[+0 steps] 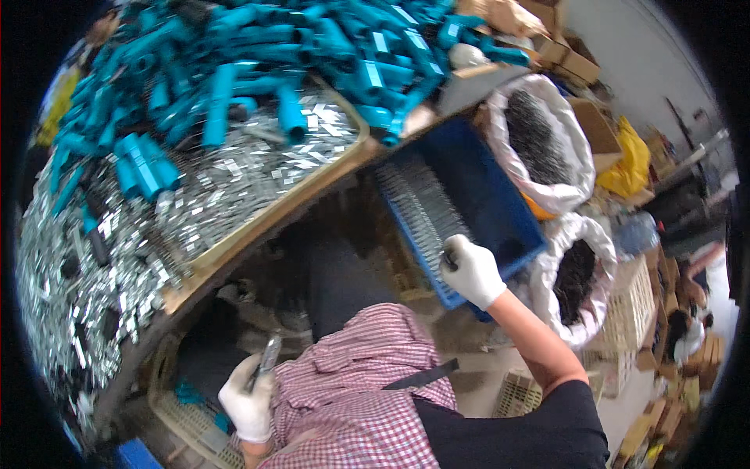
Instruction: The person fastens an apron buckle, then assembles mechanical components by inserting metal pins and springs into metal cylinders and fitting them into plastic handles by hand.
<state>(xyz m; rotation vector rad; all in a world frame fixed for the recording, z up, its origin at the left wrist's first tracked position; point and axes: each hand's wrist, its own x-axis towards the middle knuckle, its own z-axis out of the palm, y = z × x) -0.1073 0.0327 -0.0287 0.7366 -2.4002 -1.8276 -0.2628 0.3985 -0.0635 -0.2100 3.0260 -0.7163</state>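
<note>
My right hand, in a white glove, is closed on small grey metal pieces at the near edge of a blue plastic tray, beside a row of thin metal rods lying in the tray. My left hand, also gloved, is low at my side next to my checked apron. Its fingers are shut on a slim metal piece that points upward.
A wooden-edged table carries a heap of small shiny metal clips and many teal plastic tubes. Two white sacks of dark springs stand right of the tray. A pale basket sits under the table; cardboard boxes lie at right.
</note>
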